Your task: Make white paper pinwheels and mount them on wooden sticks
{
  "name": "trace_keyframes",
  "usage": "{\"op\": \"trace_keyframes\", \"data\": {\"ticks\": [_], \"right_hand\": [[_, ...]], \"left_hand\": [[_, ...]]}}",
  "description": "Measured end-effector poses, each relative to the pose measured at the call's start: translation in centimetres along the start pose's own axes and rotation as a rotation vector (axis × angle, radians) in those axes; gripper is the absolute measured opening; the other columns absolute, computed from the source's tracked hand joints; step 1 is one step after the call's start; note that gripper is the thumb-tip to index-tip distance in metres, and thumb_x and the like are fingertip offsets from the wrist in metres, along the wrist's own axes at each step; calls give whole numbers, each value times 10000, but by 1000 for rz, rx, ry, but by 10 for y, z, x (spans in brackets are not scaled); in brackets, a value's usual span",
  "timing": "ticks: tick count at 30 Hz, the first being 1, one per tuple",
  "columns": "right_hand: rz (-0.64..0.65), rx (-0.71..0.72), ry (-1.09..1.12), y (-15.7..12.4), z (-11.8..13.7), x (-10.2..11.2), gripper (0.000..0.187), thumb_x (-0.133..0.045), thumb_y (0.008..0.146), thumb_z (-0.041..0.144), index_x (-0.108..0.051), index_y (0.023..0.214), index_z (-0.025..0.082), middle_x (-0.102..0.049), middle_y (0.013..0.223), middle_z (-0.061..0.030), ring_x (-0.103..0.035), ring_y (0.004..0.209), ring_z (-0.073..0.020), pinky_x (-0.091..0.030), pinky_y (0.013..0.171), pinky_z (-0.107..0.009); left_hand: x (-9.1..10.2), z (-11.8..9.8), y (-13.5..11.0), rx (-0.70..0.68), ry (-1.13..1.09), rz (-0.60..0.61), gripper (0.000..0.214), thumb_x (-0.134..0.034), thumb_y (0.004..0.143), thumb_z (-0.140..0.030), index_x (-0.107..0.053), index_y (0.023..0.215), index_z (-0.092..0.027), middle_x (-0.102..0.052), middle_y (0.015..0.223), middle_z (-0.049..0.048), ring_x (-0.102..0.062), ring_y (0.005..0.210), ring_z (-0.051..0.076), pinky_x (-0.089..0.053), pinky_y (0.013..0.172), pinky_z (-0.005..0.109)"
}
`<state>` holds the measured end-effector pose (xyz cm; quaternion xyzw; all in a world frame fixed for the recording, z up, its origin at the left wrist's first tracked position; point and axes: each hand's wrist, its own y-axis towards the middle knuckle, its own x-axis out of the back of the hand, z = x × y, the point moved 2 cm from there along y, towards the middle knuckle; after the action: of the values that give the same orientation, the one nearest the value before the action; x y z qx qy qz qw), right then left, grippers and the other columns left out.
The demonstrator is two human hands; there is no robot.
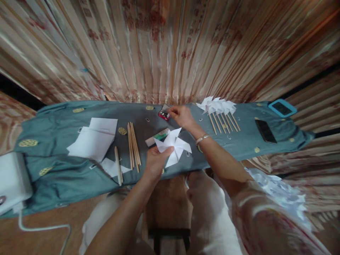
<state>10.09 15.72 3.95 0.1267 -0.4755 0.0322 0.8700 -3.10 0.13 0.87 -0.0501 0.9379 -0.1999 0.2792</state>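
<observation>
My left hand (156,162) pinches a white folded-paper pinwheel (181,144) near its centre, thumb on top, over the front part of the table. Farther back, my right hand (182,116) is at a small open red box (164,114) of shiny little metal pieces. Its fingertips are drawn together at the box's right side; anything between them is too small to make out. Just behind the pinwheel lies a green and white carton (158,136), partly hidden by the paper blades. Several bare wooden sticks (134,147) lie left of my left hand.
White paper sheets (91,143) and a thick pointed stick (118,166) lie left on the green cloth (61,134). Right are pinwheels on sticks (217,106), a black phone (266,131) and a blue-framed device (282,108). A white corded box (14,182) stands at far left; a curtain (164,53) hangs behind.
</observation>
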Motion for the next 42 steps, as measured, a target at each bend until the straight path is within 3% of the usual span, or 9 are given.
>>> {"op": "trace_keyframes", "data": {"ticks": [4,9,13,19,30,42], "right_hand": [[114,36,-171,20,5,-15,236,-536,871,107,-769,892,138,-784,962,-103,-706,954,-198,-451,858,-279],[104,11,-161,31,7,-28,236,-549,847,101,-720,684,88,-776,932,-179,-703,999,-192,-443,879,-262],[193,76,-306,36,13,-32,182,-585,844,91,-763,819,118,-767,1034,-217,-696,1026,-284,-468,877,-339],[295,183,-530,39,22,-31,289,-493,916,120,-763,1014,89,-748,1068,-247,-695,1012,-336,-475,836,-398],[321,199,-616,41,20,-32,315,-451,937,172,-736,1066,131,-763,1033,-189,-697,991,-282,-481,796,-344],[325,223,-630,40,17,-36,356,-404,952,173,-731,1076,105,-751,1074,-214,-686,1024,-296,-466,799,-344]], "left_hand": [[1,-2,1,3,-28,6,297,-892,478,-278,-757,697,-130,-736,661,46,-623,553,150,-476,588,267],[3,-4,3,5,-38,6,320,-892,491,-282,-771,749,-136,-743,689,41,-643,589,165,-491,623,281],[3,-6,2,13,-37,6,284,-880,507,-278,-763,729,-144,-734,675,29,-627,575,153,-479,609,270],[3,-7,1,14,-23,6,257,-871,516,-273,-754,709,-149,-736,696,32,-634,601,161,-475,623,275],[3,-5,2,14,-50,-17,255,-864,493,-269,-760,681,-131,-736,649,39,-603,533,136,-463,569,251],[4,-4,5,8,-37,-30,270,-862,503,-276,-758,707,-134,-731,659,38,-621,563,148,-474,606,267]]}}
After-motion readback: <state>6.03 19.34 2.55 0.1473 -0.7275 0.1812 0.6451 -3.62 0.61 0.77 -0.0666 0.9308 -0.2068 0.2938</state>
